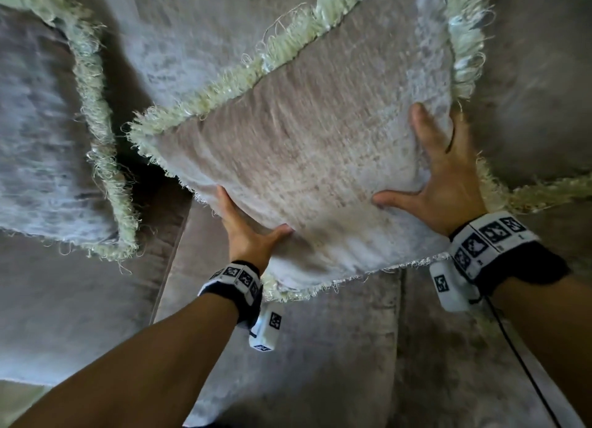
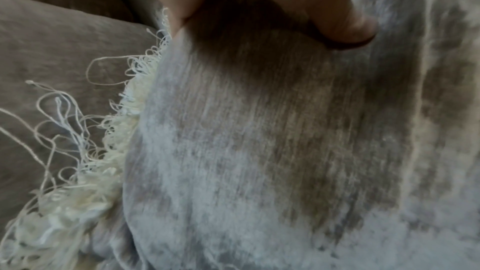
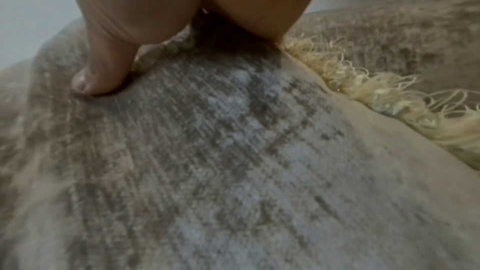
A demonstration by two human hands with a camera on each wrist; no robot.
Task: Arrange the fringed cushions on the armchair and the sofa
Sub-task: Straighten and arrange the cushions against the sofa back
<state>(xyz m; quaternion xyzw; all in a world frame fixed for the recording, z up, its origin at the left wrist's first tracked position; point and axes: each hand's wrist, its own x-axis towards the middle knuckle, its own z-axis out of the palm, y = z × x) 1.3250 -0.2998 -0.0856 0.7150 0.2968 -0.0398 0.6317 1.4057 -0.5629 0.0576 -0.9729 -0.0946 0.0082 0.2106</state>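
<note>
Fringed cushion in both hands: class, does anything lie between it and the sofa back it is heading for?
Nothing visible does. The left hand and right hand hold the fringed cushion against bare sofa upholstery; a second cushion sits off to the left, apart.

Soft, dim daylight, no glare. Head view motion-smeared, edges bowed by the wide lens. Wrist views blurred, noisy; dark shadow under each palm.
</note>
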